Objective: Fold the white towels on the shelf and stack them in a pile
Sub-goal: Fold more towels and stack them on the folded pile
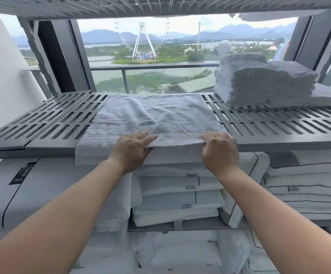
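On the slatted grey shelf (57, 119), the left hand (135, 144) pinches the near edge of the soft, nubby white towel (156, 113), thumb beneath. The right hand (219, 148) seems to grip it likewise. Lift both corners level and carry them back evenly. The folded pile (265, 84) sits at right.

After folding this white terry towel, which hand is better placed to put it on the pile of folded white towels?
Probably the right hand: it grips the white terry towel on the side where the pile of folded white towels stands. The left hand grips farther away.
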